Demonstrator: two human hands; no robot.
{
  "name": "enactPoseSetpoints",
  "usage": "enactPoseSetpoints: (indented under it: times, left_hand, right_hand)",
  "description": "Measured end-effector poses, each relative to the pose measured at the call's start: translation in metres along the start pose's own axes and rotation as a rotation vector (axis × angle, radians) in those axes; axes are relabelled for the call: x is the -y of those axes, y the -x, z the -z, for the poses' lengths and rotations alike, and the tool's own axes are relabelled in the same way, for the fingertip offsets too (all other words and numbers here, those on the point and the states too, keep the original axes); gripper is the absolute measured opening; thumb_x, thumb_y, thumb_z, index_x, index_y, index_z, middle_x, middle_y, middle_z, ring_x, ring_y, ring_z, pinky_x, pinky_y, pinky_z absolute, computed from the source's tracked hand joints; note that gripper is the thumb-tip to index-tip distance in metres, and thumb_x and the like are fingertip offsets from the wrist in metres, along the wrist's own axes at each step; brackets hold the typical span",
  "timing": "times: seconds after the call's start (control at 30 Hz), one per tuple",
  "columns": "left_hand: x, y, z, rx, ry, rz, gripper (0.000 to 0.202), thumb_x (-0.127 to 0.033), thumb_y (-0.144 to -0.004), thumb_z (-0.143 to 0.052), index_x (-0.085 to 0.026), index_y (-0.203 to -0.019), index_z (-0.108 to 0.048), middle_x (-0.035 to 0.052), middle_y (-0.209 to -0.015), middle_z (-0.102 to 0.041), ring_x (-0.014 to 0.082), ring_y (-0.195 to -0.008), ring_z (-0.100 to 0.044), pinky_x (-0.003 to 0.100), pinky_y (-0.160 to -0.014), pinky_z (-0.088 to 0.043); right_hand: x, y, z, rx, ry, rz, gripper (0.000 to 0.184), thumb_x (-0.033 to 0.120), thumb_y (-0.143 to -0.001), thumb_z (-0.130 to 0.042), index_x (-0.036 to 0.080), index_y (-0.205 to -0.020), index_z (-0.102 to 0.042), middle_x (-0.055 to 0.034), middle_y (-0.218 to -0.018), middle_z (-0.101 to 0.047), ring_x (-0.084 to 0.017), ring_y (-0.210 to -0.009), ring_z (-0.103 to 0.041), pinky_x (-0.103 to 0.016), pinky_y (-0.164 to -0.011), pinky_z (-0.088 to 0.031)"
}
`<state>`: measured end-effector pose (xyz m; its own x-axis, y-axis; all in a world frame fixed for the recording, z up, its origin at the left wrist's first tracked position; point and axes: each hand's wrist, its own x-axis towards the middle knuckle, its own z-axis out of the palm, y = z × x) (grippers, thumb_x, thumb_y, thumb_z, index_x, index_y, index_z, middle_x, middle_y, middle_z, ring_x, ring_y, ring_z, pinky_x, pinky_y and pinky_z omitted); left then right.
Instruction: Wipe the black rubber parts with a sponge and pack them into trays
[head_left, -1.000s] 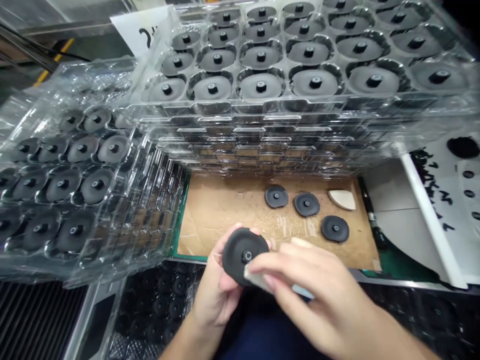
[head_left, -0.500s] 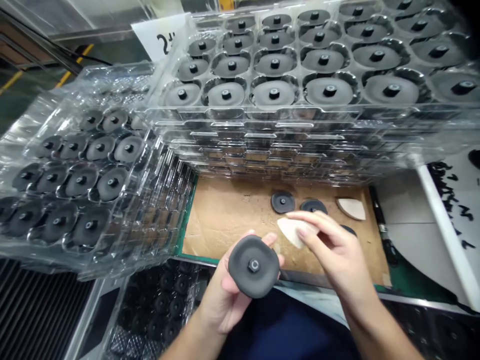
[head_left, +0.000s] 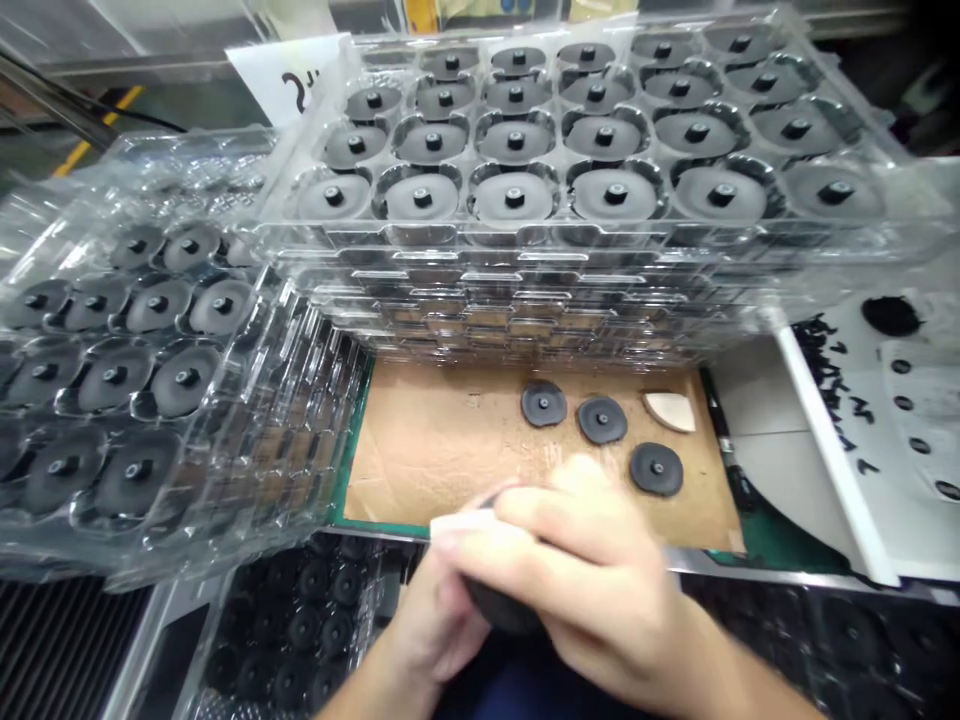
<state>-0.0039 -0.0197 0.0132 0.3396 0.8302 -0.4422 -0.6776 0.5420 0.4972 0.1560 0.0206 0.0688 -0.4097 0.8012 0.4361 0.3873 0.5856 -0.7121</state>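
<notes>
My left hand [head_left: 431, 620] is closed round a black rounded disc [head_left: 499, 608] with a small central stem, now mostly hidden behind my other hand. Pinched in my right hand [head_left: 600, 570] is a pale wedge-shaped pad [head_left: 461, 521], which lies over the disc's upper edge; blur hides whether they touch. On the brown cardboard [head_left: 420, 430] ahead lie three similar discs: a left one [head_left: 544, 403], a middle one [head_left: 602, 419] and a right one [head_left: 657, 469]. Behind the right one rests a second pale pad [head_left: 673, 411].
A tall stack of clear plastic trays [head_left: 517, 240] filled with black discs stands behind the cardboard. Another tray stack [head_left: 300, 400] is at the left. A white board [head_left: 832, 450] with black marks rises at the right, beside a black pen-like tool [head_left: 721, 425].
My right hand has moved left and down, bringing the pale pad from above the cardboard onto the disc in my left hand. The view has shifted a little to the right.
</notes>
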Motion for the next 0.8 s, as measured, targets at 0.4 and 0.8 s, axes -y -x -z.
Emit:
enactPoseSetpoints:
  times: [0.4,0.8]
  left_hand:
    - [-0.001,-0.004,-0.008,-0.110,0.033,0.012,0.056,-0.037,-0.045,-0.087,-0.029,-0.098,-0.071,-0.0005,-0.100,-0.072,0.0180,-0.094,-0.065,0.025,-0.090,-0.047]
    - [0.003,-0.010,-0.010,-0.127,0.087,-0.077,0.063,-0.038,-0.045,-0.086,-0.028,-0.104,-0.068,0.0014,-0.105,-0.069,0.0190,-0.093,-0.065,0.026,-0.086,-0.049]
  right_hand:
    - [0.016,0.017,-0.022,-0.048,0.238,-0.099,0.031,0.005,-0.084,-0.044,0.004,-0.107,-0.063,-0.0097,-0.074,-0.065,-0.017,-0.063,-0.055,-0.031,-0.058,-0.043]
    - [0.000,0.032,-0.017,-0.096,-0.296,-0.405,0.020,0.014,-0.085,-0.056,0.022,-0.096,-0.069,0.0003,-0.081,-0.071,-0.011,-0.070,-0.066,-0.019,-0.062,-0.052]
